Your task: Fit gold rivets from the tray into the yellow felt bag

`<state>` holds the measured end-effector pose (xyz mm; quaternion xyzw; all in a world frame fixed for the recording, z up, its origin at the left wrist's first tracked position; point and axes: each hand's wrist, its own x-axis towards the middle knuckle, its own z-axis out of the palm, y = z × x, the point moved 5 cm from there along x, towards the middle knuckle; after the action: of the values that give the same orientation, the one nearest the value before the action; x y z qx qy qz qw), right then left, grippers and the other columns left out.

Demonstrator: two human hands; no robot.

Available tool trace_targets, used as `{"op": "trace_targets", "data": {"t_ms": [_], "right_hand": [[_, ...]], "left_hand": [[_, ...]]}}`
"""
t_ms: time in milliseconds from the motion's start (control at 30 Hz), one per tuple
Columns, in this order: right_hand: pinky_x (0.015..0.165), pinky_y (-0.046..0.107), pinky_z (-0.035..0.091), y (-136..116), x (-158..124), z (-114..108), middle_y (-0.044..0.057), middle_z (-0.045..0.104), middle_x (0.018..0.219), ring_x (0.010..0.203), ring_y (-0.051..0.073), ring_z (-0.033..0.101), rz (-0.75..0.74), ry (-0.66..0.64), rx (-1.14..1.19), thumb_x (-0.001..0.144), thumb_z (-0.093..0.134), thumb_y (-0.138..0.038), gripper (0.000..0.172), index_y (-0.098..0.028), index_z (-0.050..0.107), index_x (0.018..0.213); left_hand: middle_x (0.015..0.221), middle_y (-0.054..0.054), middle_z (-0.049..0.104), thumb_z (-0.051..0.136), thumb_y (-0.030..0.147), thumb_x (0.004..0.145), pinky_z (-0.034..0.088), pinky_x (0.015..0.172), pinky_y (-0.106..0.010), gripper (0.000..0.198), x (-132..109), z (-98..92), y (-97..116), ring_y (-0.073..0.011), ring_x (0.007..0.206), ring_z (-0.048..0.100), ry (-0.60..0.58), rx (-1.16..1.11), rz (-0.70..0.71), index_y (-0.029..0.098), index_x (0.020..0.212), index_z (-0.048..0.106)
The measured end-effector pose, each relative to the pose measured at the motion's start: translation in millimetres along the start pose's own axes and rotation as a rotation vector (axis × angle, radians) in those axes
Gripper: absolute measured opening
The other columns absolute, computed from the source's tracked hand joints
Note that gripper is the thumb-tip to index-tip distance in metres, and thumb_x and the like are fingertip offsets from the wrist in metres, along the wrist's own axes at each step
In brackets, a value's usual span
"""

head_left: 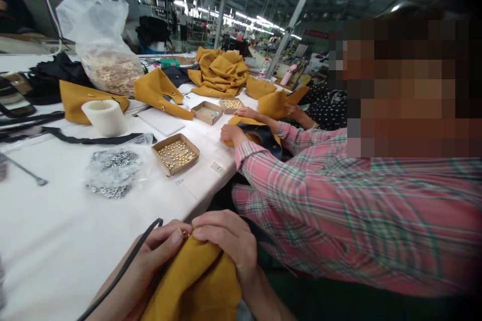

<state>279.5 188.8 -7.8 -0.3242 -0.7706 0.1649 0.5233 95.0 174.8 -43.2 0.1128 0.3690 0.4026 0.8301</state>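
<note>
The left hand [160,251] pinches, thumb [175,237] uppermost, fingers seemingly curled beneath; the right hand [229,241] arches knuckles-up just beside it.

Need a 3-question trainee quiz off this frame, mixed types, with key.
1. Multiple choice: what are the camera wearer's left hand and right hand both on?
a) a white roll
b) mustard-yellow material
c) a metal rod

2. True or false: in the picture, the plastic bag of silver-coloured rings lies to the left of the nearest cardboard tray.

3. Fill in: the small pieces in that nearest tray are ____-coloured.

Key: 1 b; 2 true; 3 gold.
</note>
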Motion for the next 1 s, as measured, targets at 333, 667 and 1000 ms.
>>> {"op": "trace_targets", "data": {"t_ms": [333,667,1000], "right_hand": [[0.100,0.038,0.061,4,-6,4,0.003,0.088,0.131,0.119,0.019,0.084,0.016,-0.066,0.014,0.122,0.070,-0.025,0.014,-0.026,0.080,0.131],[0.097,0.039,0.065,0,4,7,0.004,0.089,0.127,0.113,0.021,0.085,0.003,-0.040,-0.029,0.122,0.069,-0.028,0.015,-0.028,0.082,0.131],[0.101,0.038,0.067,-3,-2,8,0.003,0.089,0.130,0.117,0.020,0.085,0.004,-0.047,-0.036,0.123,0.067,-0.028,0.020,-0.030,0.081,0.138]], "left_hand": [[0.118,-0.008,0.071,0.108,0.033,0.088,0.059,0.099,-0.028,0.030,-5,-5.1,0,-0.0239,0.116,0.066,0.071,0.061,0.018,0.021,0.111,0.094],[0.113,-0.005,0.068,0.094,0.057,0.102,0.053,0.099,-0.030,0.029,-1,-15.3,16,-0.0245,0.112,0.062,-0.019,0.485,0.234,0.031,0.115,0.096],[0.146,-0.009,0.075,0.070,0.066,0.114,0.057,0.109,-0.036,0.040,-20,-21.5,29,-0.0363,0.129,0.069,0.034,1.050,0.485,0.042,0.137,0.092]]}}
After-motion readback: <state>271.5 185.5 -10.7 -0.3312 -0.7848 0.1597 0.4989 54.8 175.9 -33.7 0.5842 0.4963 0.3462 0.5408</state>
